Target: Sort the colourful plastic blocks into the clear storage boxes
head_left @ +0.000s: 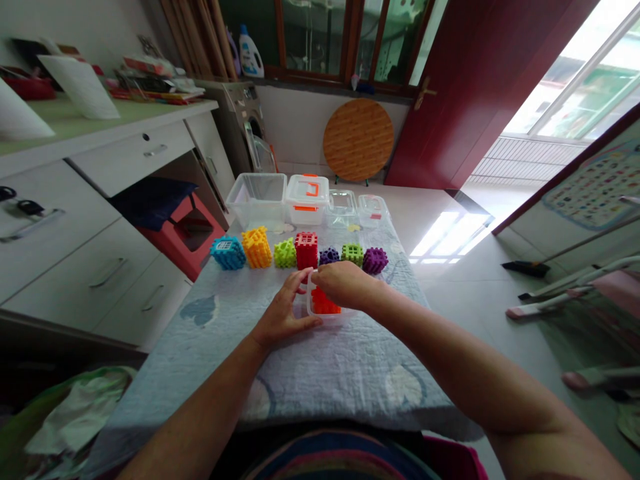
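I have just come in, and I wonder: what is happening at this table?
A person has a small clear container in front of them, with an orange-red piece inside. The left hand holds its side, while the right hand is curled over its top; what those fingers do is hidden. Beyond, a row of seven colourful lattice blocks stands on the table, with four clear plastic boxes behind them.

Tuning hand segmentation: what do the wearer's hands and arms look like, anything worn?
Left hand and right hand are ungloved. Left arm and right arm show no sleeves, watch or cables. Rings: can't tell. A striped garment, partly dark blue, shows at the bottom edge.
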Demonstrator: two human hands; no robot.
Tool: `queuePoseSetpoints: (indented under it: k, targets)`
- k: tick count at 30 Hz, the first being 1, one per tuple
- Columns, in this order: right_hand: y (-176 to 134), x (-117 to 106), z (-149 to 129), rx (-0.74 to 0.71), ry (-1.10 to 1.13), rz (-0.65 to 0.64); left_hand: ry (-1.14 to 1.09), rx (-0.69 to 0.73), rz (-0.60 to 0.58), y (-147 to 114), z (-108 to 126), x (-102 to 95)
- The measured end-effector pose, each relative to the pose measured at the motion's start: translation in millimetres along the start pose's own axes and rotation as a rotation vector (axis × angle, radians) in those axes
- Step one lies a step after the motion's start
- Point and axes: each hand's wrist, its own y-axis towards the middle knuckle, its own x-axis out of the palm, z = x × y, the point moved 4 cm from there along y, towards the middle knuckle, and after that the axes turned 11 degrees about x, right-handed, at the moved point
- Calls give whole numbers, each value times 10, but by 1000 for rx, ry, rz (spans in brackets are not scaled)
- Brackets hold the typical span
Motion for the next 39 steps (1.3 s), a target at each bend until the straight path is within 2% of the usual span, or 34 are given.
queuePoseSetpoints:
  k: [11, 17, 20, 23, 26, 30, 32, 36, 39]
  targets:
    - [-59, 50, 52, 70, 2, -27, 6, -12, -5, 10, 9, 4]
    - [-77, 73, 115, 75, 85, 22, -11, -24, -8, 8, -2, 13]
    - [-185, -29, 204, 112, 201, 94, -13, -28, -19, 9, -1, 19]
    - [-395, -97, 358, 200, 356, 243, -10, -71, -37, 5, 7, 38]
    - [-597, 18, 437, 188, 492, 315, -21, -124, -43, -4, 25, 61]
    - [-656, 362, 407, 169, 601, 227, -49, -204, -18, -12, 30, 78]
    - [-628, 467, 379, 170, 684, 230, -71, -231, -13, -12, 24, 87]
    - [-619, 493, 351, 159, 828, 293, -98, -234, -27, -17, -10, 105]
    - [-728, 450, 408, 166, 867, 342, -121, -186, -40, -30, -50, 107]
